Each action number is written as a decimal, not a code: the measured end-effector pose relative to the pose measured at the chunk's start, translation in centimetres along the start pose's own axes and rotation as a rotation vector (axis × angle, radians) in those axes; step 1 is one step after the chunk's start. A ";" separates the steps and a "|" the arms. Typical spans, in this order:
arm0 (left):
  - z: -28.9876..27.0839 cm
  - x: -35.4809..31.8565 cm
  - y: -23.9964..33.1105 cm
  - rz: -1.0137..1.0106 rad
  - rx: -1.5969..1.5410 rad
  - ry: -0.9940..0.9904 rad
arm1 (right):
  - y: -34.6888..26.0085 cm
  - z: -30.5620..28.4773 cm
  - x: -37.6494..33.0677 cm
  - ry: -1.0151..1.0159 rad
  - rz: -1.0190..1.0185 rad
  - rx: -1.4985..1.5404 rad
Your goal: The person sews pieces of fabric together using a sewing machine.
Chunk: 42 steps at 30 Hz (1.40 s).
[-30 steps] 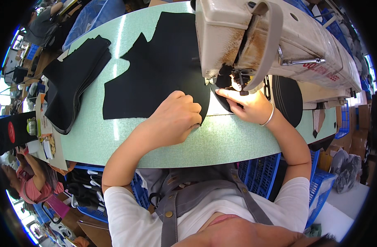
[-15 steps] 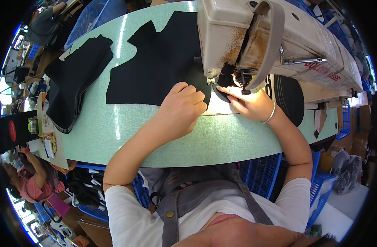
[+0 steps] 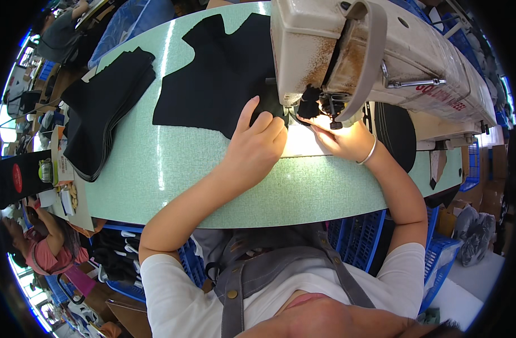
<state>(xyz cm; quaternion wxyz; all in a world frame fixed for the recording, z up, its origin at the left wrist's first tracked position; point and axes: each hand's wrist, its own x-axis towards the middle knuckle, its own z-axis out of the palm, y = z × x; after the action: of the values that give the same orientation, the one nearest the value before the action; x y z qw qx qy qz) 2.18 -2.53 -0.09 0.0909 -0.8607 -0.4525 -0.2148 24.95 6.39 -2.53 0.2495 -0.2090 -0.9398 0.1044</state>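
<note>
A wide black fabric panel (image 3: 213, 84) lies on the pale green table, its right edge running under the head of a sewing machine (image 3: 308, 50). My left hand (image 3: 255, 146) is closed at the panel's near right edge, index finger lifted, the other fingers curled on the cloth. On the other side of the lit needle area, my right hand (image 3: 348, 138) has its index finger and thumb stretched toward the presser foot (image 3: 289, 111). Those fingertips rest by a narrow dark curved edge of cloth. My right hand's remaining fingers are partly hidden.
A stack of cut black pieces (image 3: 108, 110) lies at the left of the table (image 3: 213, 197). A stitched black piece (image 3: 396, 135) sits right of the machine. Blue crates (image 3: 356, 239) stand below the table edge. Another person (image 3: 49, 248) is at the far left.
The black panel has slid away and slightly right, turning a little. My left hand has moved slightly with it and its index finger has lifted. Less of the curved piece shows by my right fingers.
</note>
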 end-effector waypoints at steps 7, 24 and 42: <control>1.5 0.1 -0.6 0.014 -0.003 0.094 | -1.0 -0.3 0.5 0.100 -0.075 -0.086; 2.6 0.4 -1.2 -0.018 -0.008 0.084 | -3.2 0.4 1.0 -0.080 0.054 -0.092; 0.7 -0.4 -4.9 0.248 -0.010 0.014 | 0.8 -1.9 2.7 -0.058 -0.041 -0.034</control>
<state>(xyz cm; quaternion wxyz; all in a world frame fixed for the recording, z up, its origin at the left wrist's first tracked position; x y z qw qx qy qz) -1.83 0.24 -1.08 0.1155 -0.9090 -0.3409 -0.2101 24.09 8.48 -0.02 0.2208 -0.1906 -0.9523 0.0893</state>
